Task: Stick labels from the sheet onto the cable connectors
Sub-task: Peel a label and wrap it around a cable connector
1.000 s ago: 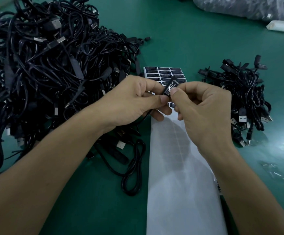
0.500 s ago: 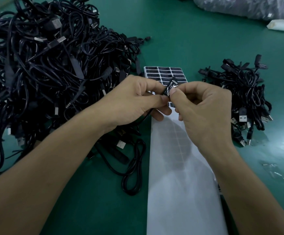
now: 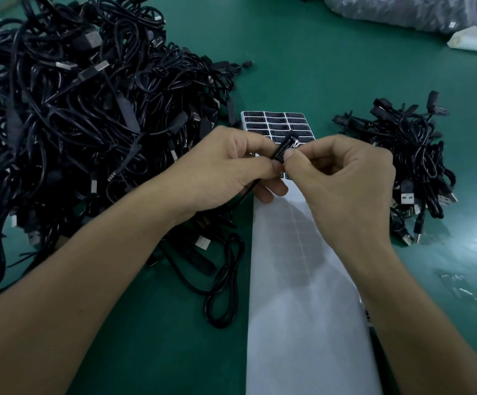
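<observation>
Left hand (image 3: 226,169) and right hand (image 3: 342,181) pinch a black connector (image 3: 285,148) above the label sheet (image 3: 277,124); white print shows along it. Large cable heap (image 3: 89,115) at left; smaller cable pile (image 3: 411,163) at right; green table (image 3: 303,67).

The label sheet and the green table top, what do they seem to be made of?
The label sheet looks like glossy white release paper: its peeled part shines faintly and keeps the outlines of removed labels. The remaining labels look like black printed film or coated paper. The table top looks like a smooth green rubber or vinyl mat with soft reflections.
</observation>
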